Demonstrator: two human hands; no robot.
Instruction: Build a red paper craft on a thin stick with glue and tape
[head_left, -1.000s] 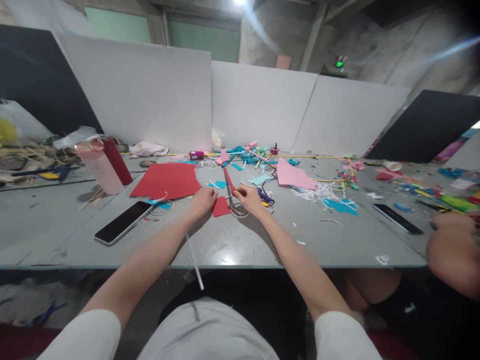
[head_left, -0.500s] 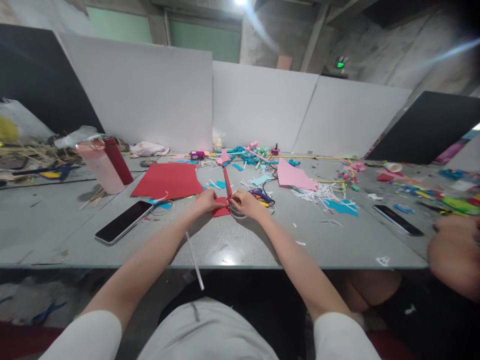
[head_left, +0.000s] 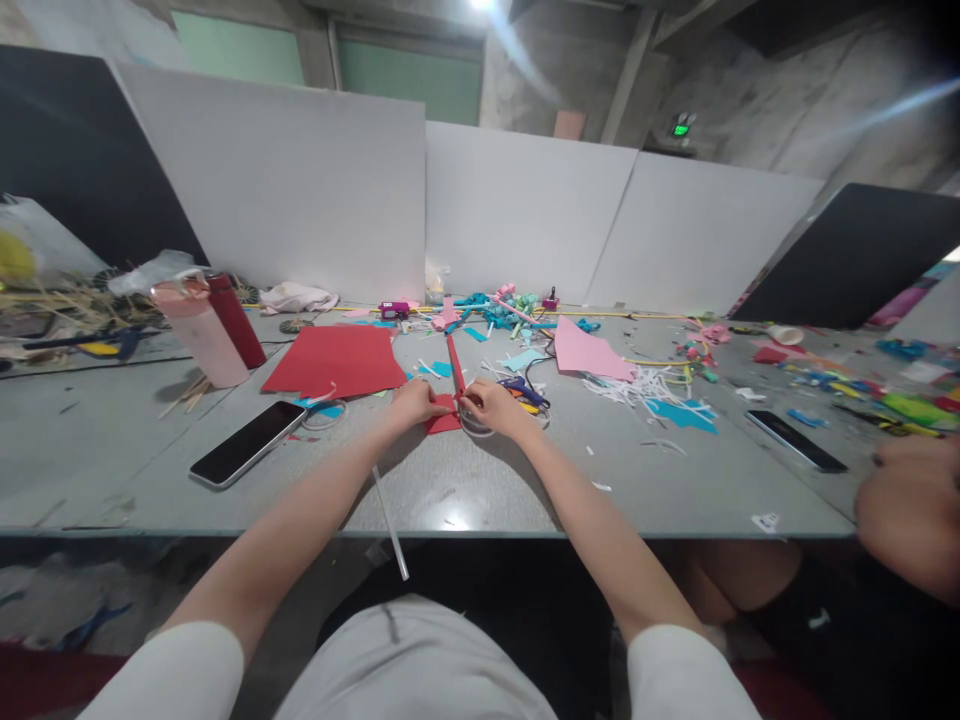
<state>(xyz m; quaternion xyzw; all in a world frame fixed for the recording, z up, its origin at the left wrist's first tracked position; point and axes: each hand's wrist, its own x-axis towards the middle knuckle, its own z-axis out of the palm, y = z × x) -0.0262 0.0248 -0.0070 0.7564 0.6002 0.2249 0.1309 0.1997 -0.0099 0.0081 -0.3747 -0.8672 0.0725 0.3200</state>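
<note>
Left hand has shifted in over the small red paper piece since a second ago, and right hand has come slightly lower, next to it; hardly any change over the last half second. Right fingers pinched nearly closed on the near end of a long, narrow red paper strip, which points away from the person. Left thumb and fingers close together, touching the small red piece; can't tell if gripping or just pressing. That piece lies on the grey surface between the hands, near a pale loop partly under the right hand. Blue-and-yellow-handled tool just beyond the right hand. Large red paper sheet beyond the left hand, black-screened phone nearer, to its left. Pink paper sheet and white paper shreds farther right. Thin clear rod sticks out past the near edge. Pale pink bottle stands far left beside a dark red bottle.
</note>
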